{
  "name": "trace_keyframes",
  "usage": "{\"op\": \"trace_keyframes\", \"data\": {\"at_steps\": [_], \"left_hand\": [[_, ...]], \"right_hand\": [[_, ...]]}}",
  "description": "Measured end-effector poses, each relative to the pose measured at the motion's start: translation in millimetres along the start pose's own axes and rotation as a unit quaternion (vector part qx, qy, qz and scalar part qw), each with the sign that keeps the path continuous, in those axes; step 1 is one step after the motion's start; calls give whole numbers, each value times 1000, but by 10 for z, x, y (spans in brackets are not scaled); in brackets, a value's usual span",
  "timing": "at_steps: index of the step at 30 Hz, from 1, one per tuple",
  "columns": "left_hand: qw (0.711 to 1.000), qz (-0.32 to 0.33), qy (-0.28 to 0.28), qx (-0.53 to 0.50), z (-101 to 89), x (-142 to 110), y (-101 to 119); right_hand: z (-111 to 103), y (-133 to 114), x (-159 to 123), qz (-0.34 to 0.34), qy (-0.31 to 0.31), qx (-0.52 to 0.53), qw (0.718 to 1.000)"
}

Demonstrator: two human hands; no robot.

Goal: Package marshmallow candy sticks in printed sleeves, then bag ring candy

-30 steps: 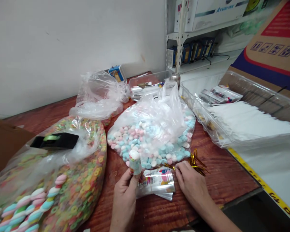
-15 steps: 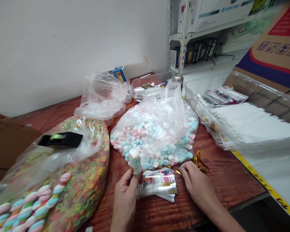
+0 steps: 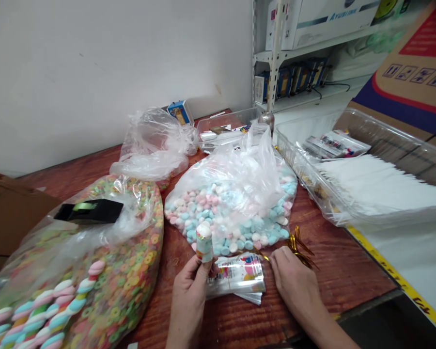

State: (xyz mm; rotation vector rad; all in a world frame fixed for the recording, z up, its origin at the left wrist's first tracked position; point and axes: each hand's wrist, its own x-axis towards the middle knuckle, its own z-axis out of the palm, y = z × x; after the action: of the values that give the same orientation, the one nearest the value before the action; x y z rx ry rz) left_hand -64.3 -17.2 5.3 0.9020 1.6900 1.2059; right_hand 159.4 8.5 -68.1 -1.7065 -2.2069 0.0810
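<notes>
**Left hand pinching capped tube, right hand at gold ties**

Live spot is the front of the desk [image 3: 240, 325], at the bottom of the head view. Left hand [image 3: 187, 300] is closed around a clear white-capped tube [image 3: 204, 244], pinching it upright between thumb and fingers. Contents are too blurred to read. Right hand [image 3: 294, 283] lies palm-down with fingers together, at the gold twist ties [image 3: 300, 252]. One thin gold strand runs from under its fingertips toward the stack of printed cellophane bags [image 3: 236, 278]. Whether those fingers actually pinch the strand: cannot tell.

The stack lies flat on the desk between the hands, just beside the left thumb side. The tube sits above its left end, not touching it as far as the view shows.

Directly behind is a clear bag of pink, blue and white candies [image 3: 225, 213], its neck loose and open. To the left is a big bag of fruit-ring cereal [image 3: 131, 271] with twisted marshmallows [image 3: 47, 310] beside it inside the plastic, and a black tape dispenser [image 3: 89, 211] on top. Further back is a crumpled plastic bag [image 3: 154, 145]. On the right, a clear tray [image 3: 349, 194] holds white sheets and a packet of printed bags [image 3: 336, 145].
</notes>
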Motion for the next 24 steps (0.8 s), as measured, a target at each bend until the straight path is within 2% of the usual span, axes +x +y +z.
{"op": "trace_keyframes", "data": {"at_steps": [4, 7, 11, 15, 17, 19, 22, 24], "left_hand": [[997, 40, -16, 71, -6, -6, 48], [976, 128, -36, 171, 41, -22, 57], [914, 225, -43, 334, 175, -60, 35], [843, 288, -53, 451, 329, -109, 24], [818, 328, -42, 470, 389, -125, 23], [807, 358, -12, 470, 433, -131, 14], [807, 381, 34, 450, 467, -130, -32], [808, 399, 46, 432, 472, -129, -84]], "right_hand": [[-101, 53, 17, 7, 23, 30, 999], [-231, 49, 41, 8, 55, 85, 995], [-402, -128, 103, -12, 143, 154, 978], [-430, -437, 177, -92, 166, 122, 974], [-382, -563, 206, -123, 174, 103, 972], [-326, -638, 229, -131, 190, 93, 968], [-270, -666, 245, -127, 211, 96, 965], [-257, -657, 245, -128, 211, 88, 965]]}}
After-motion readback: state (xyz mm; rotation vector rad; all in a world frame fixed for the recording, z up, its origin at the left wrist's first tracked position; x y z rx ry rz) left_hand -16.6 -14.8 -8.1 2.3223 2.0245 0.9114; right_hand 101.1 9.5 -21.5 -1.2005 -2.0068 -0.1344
